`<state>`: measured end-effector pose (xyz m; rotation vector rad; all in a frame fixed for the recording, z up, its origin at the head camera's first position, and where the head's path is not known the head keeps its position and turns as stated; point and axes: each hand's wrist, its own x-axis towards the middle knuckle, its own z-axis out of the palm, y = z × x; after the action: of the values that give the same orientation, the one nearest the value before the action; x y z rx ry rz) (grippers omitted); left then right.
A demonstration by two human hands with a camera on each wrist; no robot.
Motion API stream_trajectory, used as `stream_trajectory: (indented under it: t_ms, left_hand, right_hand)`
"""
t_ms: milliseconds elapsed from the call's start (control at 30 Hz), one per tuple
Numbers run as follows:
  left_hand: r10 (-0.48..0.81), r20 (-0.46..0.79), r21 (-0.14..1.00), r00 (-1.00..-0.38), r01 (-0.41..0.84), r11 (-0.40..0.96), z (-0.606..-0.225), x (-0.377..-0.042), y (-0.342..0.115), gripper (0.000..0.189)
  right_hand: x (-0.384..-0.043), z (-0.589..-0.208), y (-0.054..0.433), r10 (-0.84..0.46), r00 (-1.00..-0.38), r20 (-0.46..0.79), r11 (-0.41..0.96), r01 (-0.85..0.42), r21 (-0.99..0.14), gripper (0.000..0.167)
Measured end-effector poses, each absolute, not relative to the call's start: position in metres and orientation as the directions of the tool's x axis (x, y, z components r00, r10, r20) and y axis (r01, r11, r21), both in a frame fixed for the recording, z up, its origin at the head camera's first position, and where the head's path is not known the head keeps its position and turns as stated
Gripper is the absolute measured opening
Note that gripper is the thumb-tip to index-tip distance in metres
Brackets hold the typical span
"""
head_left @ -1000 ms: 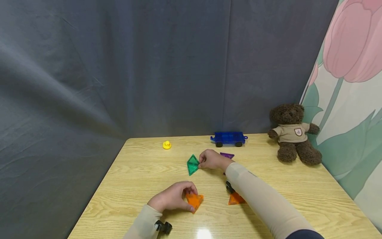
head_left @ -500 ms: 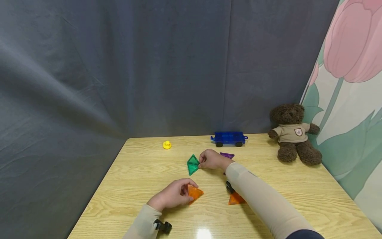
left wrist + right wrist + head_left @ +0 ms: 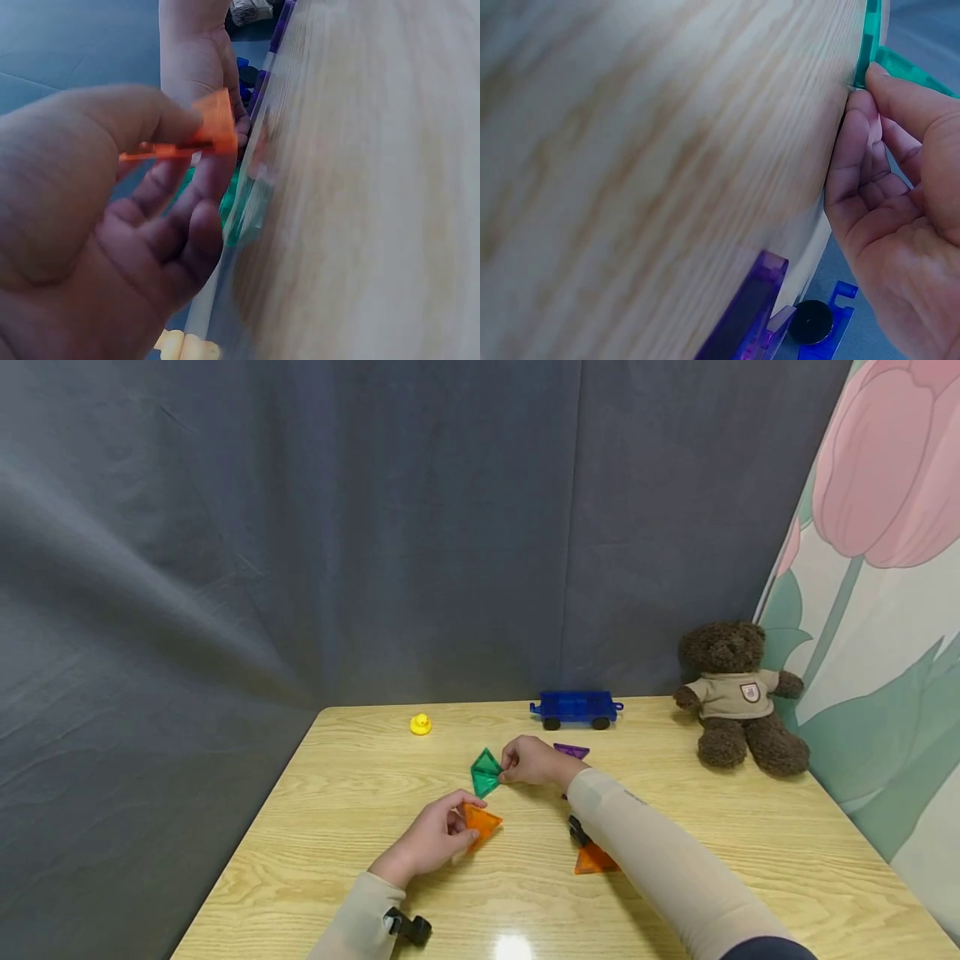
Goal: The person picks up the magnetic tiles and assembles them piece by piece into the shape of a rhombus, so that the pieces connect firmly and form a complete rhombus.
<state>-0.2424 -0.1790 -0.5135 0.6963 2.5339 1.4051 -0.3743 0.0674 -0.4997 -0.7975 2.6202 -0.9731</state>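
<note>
My left hand (image 3: 427, 842) pinches an orange translucent magnetic tile piece (image 3: 480, 827) between thumb and fingers, above the table. In the left wrist view this orange piece (image 3: 215, 124) shows faces set at an angle. Just beyond it, my right hand (image 3: 534, 760) pinches the right corner of a green translucent magnetic tile piece (image 3: 485, 770) standing on the table. The right wrist view has the thumb against the green piece (image 3: 869, 45) at its lower edge. A small gap separates orange from green in the head view.
Another orange tile piece (image 3: 594, 859) lies partly under the right forearm. Purple tiles (image 3: 572, 750) sit behind the right wrist. At the back are a yellow toy duck (image 3: 421, 724), a blue wheeled toy car base (image 3: 576, 707) and a brown teddy bear (image 3: 738, 697).
My left hand has lifted the orange tile piece and carried it away from me, closer to the green piece, turning it on the way. The right hand has stayed at the green corner.
</note>
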Motion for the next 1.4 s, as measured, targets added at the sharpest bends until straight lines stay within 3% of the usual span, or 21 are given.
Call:
stream_trajectory:
  t_ms: [300, 567, 1400]
  left_hand:
    - [0.244, 0.121, 0.814, -0.962, 0.237, 0.531, -0.514, -0.251, -0.185, 0.033]
    - [0.091, 0.129, 0.816, -0.987, 0.158, 0.556, -0.508, -0.259, -0.195, 0.023]
    - [0.024, 0.088, 0.833, -0.996, 0.087, 0.547, -0.505, -0.287, -0.193, 0.022]
  right_hand:
    - [-0.374, -0.498, 0.068, -0.564, -0.824, -0.052, 0.631, -0.39, -0.671, 0.016]
    - [-0.377, -0.501, 0.068, -0.563, -0.826, -0.039, 0.63, -0.398, -0.667, 0.016]
    - [-0.376, -0.5, 0.066, -0.556, -0.829, -0.055, 0.626, -0.375, -0.684, 0.015]
